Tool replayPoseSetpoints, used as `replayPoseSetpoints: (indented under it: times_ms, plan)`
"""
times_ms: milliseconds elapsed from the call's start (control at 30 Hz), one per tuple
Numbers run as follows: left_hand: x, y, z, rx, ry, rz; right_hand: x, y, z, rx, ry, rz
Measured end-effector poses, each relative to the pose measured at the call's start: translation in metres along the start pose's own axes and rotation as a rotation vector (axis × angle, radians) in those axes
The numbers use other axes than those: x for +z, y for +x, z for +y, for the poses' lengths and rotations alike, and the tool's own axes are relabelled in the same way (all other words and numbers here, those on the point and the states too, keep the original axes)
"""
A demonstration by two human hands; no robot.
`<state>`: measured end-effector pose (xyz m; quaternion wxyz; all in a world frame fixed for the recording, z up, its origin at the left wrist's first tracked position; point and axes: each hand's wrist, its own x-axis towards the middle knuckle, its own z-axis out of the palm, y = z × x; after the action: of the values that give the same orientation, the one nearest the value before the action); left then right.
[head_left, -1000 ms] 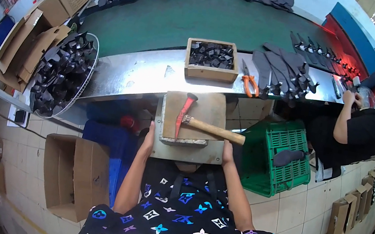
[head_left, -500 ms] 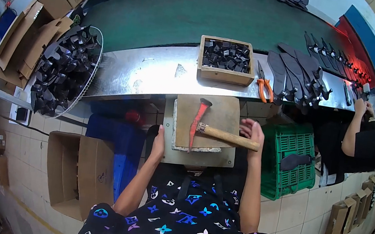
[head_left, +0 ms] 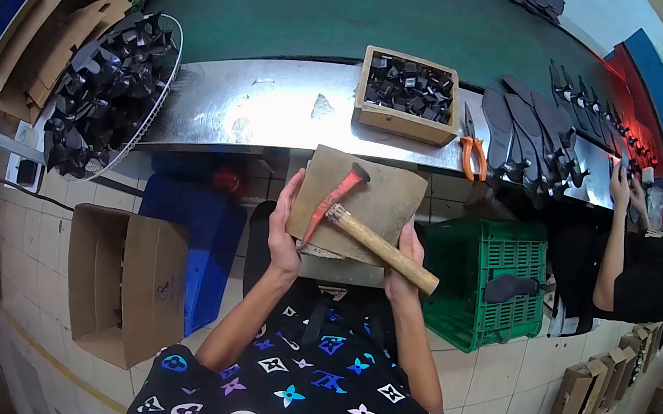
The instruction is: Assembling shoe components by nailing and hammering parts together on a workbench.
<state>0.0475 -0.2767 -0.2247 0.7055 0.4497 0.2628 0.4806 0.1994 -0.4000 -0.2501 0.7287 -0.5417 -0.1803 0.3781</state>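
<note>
A flat brown board (head_left: 371,183) lies over a pale slab in front of me, above a metal stand (head_left: 338,272). My left hand (head_left: 285,230) grips the left side of the board, and my right hand (head_left: 404,269) grips its right side. Both sets of fingers are partly hidden along the edges. Across the board rests a hammer with a red head (head_left: 335,199) and a wooden handle (head_left: 382,247). The handle's end reaches over to my right hand. No hand holds the hammer.
A wooden box (head_left: 403,129) of small black pieces sits on the metal bench beside orange-handled pliers (head_left: 473,157) and dark soles (head_left: 532,127). A basket of black heels (head_left: 108,92) stands left. Below are a cardboard box (head_left: 148,290) and green crate (head_left: 512,239). A co-worker (head_left: 647,280) sits right.
Both hands have closed in on the board's sides. The board has shifted and turned slightly, with the hammer tilting along on top of it. The co-worker's hands have moved.
</note>
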Motion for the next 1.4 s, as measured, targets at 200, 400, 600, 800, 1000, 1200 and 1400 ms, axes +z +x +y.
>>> replayPoseSetpoints:
  times_ms: [200, 400, 600, 800, 1000, 1200, 1400]
  plan:
    - [0.023, -0.031, 0.002, 0.045, 0.025, 0.071, -0.017, 0.017, -0.006, 0.089, 0.047, -0.050]
    - [0.021, -0.046, 0.022, 0.005, 0.333, 0.052, -0.012, 0.016, -0.019, 0.063, -0.130, -0.044]
    - [0.017, -0.055, 0.016, 0.029, 0.431, 0.082, -0.030, 0.033, -0.031, -0.050, -0.549, -0.175]
    - [-0.008, -0.053, 0.023, 0.009, 0.388, 0.081, -0.122, 0.080, -0.123, -0.345, -0.624, 0.238]
    - [-0.013, -0.028, 0.062, 0.119, 0.409, 0.088, -0.241, 0.205, -0.247, -0.595, -1.454, 0.753]
    - [-0.005, -0.013, 0.072, 0.133, 0.510, 0.089, -0.289, 0.285, -0.257, -0.535, -1.487, 0.345]
    - [0.047, 0.002, 0.119, 0.468, 1.023, -0.046, -0.168, 0.254, -0.310, -0.510, -0.587, 0.267]
